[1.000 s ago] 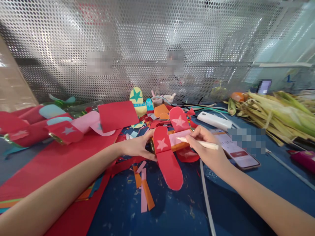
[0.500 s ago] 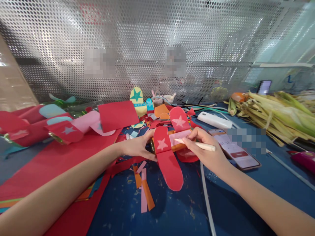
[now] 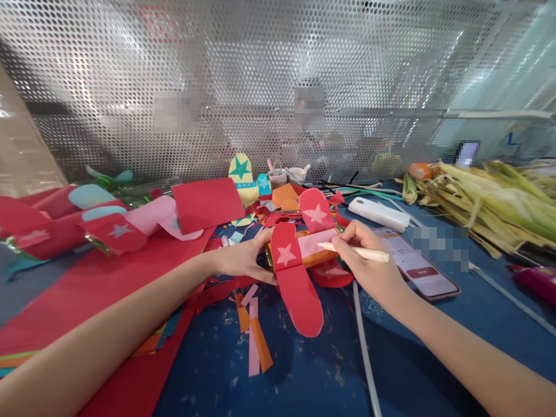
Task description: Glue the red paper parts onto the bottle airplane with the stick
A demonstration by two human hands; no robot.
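Observation:
A red paper aeroplane [image 3: 295, 272] with pale star stickers on its wings and a pink strip along its orange body lies at the middle of the blue table [image 3: 313, 370]. My left hand [image 3: 243, 258] grips its left end, fingers wrapped round it. My right hand [image 3: 369, 260] pinches a cream pen [image 3: 354, 251] whose tip rests on the pink strip.
A phone [image 3: 414, 266] lies just right of my right hand, a white case [image 3: 377, 213] behind it. Corn husks [image 3: 486, 200] pile up at the right. Red paper sheets [image 3: 87, 289] and other paper planes [image 3: 108, 229] cover the left. Paper scraps [image 3: 254, 330] litter the front. A perforated metal screen [image 3: 278, 87] closes the back.
My right hand and the pen shifted slightly left along the pink strip, then back to the right. My left hand has not moved.

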